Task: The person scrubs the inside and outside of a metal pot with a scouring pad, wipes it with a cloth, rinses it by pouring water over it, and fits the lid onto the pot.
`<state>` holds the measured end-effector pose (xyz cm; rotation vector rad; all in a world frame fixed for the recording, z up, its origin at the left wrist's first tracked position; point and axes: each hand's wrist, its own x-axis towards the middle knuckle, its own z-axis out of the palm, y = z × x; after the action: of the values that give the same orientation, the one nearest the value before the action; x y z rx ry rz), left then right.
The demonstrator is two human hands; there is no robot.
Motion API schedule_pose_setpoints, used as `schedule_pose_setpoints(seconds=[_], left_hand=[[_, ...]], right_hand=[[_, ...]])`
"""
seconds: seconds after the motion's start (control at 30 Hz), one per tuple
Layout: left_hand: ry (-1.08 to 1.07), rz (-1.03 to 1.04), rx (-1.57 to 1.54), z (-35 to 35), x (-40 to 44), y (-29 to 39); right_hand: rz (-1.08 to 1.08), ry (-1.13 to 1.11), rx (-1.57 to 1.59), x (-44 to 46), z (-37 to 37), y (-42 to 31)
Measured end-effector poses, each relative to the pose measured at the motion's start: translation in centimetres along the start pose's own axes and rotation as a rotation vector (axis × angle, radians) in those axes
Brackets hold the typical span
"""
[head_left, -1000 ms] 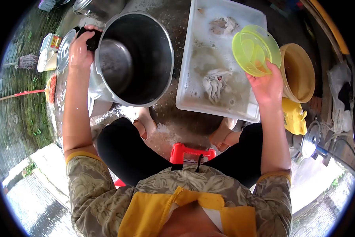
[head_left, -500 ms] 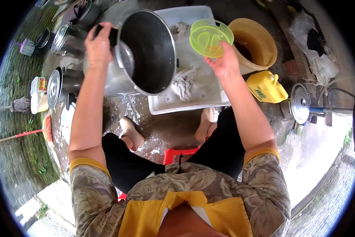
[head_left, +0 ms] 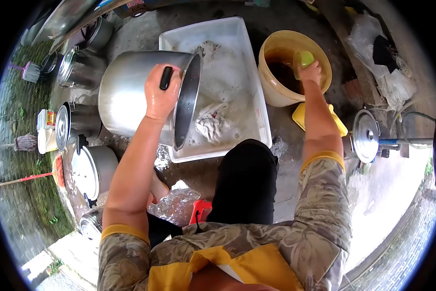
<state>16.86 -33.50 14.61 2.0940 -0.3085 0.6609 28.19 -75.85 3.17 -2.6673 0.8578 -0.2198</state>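
Observation:
A large steel pot [head_left: 126, 92] lies tipped on its side at the left edge of the white tub [head_left: 261, 114], its mouth facing right over the tub. My left hand [head_left: 162, 94] is closed around the pot's black side handle. Inside the tub are cloudy, foamy water and a wet, crumpled cloth [head_left: 212, 122], with more cloth near the back. To the right, my right hand [head_left: 311, 74] holds a translucent yellow-green plastic bowl [head_left: 305, 59] inside a beige bucket [head_left: 271, 92] of dark brown liquid. How far the bowl dips into the liquid cannot be made out.
A yellow jug [head_left: 300, 116] stands under my right forearm, with a lidded pot [head_left: 365, 136] beyond it. Several steel pots, including one with a pale lid [head_left: 85, 172], line the left side. A red stool [head_left: 198, 211] is below me. The floor is wet.
The pot has tilted further onto its side, its mouth turning toward the tub. My right hand has carried the green bowl from above the tub into the bucket. My body has shifted.

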Motion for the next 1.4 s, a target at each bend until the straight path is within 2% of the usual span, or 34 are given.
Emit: schedule_pose_setpoints(seconds=[0.1,0.13,0.2,0.23,0.27,0.33,0.37,0.4,0.47,0.57,0.7,0.87,0.93,1.07,1.13,1.2,1.3,1.33,1.4], left_hand=[[-0.021,-0.125,-0.131,-0.5,0.6,-0.8],[-0.019,-0.124,-0.121,-0.7,0.8,-0.9],[-0.095,-0.183,-0.044,-1.2,0.9,-0.8],[-0.125,-0.176,0.09,-1.4,0.8,-0.9],[-0.118,-0.178,0.089,-1.2,0.6,-0.8],[-0.044,-0.047,0.454,-0.4,-0.2,-0.9],[-0.058,-0.169,0.375,-0.4,-0.2,-1.0],[-0.049,-0.232,0.373,-0.3,-0.4,-1.0],[-0.028,-0.235,0.379,-0.3,-0.5,-1.5],[-0.004,-0.263,0.408,-0.2,-0.4,-1.6],[-0.066,-0.387,0.449,-0.9,0.1,-0.2],[-0.025,-0.361,0.451,-1.2,-0.6,-0.3],[-0.019,-0.369,0.476,-1.5,-0.8,-0.3],[-0.062,-0.362,0.426,-2.9,-1.0,0.6],[-0.174,-0.397,0.374,-3.3,-1.0,0.7],[-0.152,-0.398,0.352,-3.3,-1.1,0.6],[-0.271,-0.452,0.335,-4.6,-0.6,1.7],[-0.266,-0.458,0.332,-4.4,-0.9,1.3],[-0.096,-0.353,0.349,-3.5,-1.3,0.5]], right_hand=[[0.11,-0.146,0.013,2.2,6.3,0.9],[0.104,-0.152,0.019,2.2,5.7,0.7],[0.491,-0.609,0.753,1.6,2.9,0.6],[0.502,-0.64,0.891,2.1,3.3,1.6],[0.495,-0.641,0.888,2.4,2.8,1.9],[0.406,-0.758,1.173,2.5,1.6,2.2],[0.332,-0.73,1.223,2.3,0.4,1.6],[0.313,-0.748,1.217,2.1,-1.2,0.8],[0.18,-0.748,1.172,0.9,-4.7,-2.1],[0.123,-0.794,1.127,-1.5,-8.5,-6.8],[-0.009,-1.04,1.178,-5.0,-10.1,-12.6],[-0.242,-1.089,1.089,-10.6,-12.3,-21.2],[-0.411,-1.023,0.828,-12.3,-13.3,-24.4],[-0.582,-0.998,0.669,-15.9,-15.1,-28.3],[-0.599,-0.98,0.654,-17.4,-15.8,-29.7],[-0.691,-0.869,0.559,-18.9,-16.8,-31.0],[-0.819,-0.782,0.494,-20.8,-17.5,-32.5],[-0.895,-0.739,0.453,-21.1,-17.7,-33.0],[-0.935,-0.805,0.417,-21.5,-18.2,-33.9]])
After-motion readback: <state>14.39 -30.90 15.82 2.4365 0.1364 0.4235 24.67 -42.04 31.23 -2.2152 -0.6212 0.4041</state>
